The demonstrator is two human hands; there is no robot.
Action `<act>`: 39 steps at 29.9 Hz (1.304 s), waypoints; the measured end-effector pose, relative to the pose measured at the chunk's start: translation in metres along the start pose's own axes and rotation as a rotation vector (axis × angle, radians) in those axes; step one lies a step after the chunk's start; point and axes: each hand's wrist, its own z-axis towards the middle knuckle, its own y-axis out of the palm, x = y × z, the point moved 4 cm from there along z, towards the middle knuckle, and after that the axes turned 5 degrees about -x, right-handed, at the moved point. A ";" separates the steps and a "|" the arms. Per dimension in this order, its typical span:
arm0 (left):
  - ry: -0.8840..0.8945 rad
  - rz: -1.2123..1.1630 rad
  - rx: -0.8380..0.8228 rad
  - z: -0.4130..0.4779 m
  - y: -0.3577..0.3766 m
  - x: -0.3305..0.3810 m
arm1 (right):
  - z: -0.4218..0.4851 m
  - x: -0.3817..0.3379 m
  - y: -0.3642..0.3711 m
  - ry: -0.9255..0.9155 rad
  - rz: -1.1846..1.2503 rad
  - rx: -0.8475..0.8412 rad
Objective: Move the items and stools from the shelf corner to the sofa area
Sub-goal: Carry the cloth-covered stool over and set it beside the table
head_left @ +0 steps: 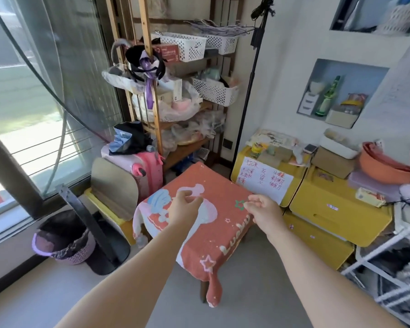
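A red cloth (213,185) covers the stool (203,291). A basket (190,47) holds a red box (168,52). My left hand (182,209) and right hand (263,211) curl over the cloth; I cannot tell if they grip.

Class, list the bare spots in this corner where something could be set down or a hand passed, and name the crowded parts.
Free: grey floor in front of the purple basket; floor strip between the towel-covered stool and yellow cabinets. Crowded: wooden shelf, cabinet tops.

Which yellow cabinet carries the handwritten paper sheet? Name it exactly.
The leftmost yellow cabinet, nearest the wooden shelf. The white sheet hangs over its front; the other yellow cabinets show only small stickers.
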 end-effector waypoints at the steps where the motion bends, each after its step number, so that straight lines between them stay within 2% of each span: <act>1: -0.009 0.001 0.005 0.012 0.010 0.004 | 0.017 0.003 -0.007 0.002 0.003 0.005; 4: -0.027 0.010 0.028 0.040 0.034 0.011 | 0.060 0.010 -0.025 0.018 -0.007 0.000; 12: -0.113 -0.047 0.217 0.097 0.110 0.037 | 0.177 0.010 -0.082 -0.006 -0.067 -0.164; 17: -0.180 -0.077 0.277 0.119 0.149 0.047 | 0.233 0.018 -0.103 0.013 -0.110 -0.264; 22: -0.256 -0.104 0.374 0.136 0.153 0.031 | 0.268 0.031 -0.092 0.032 -0.185 -0.407; 27: -0.326 -0.118 0.452 0.169 0.152 0.004 | 0.315 0.047 -0.071 0.071 -0.254 -0.462; 34: -0.492 -0.174 0.516 0.235 0.134 -0.052 | 0.396 0.064 -0.015 0.154 -0.423 -0.575; 39: -0.590 -0.172 0.571 0.272 0.104 -0.080 | 0.447 0.062 0.034 0.142 -0.558 -0.612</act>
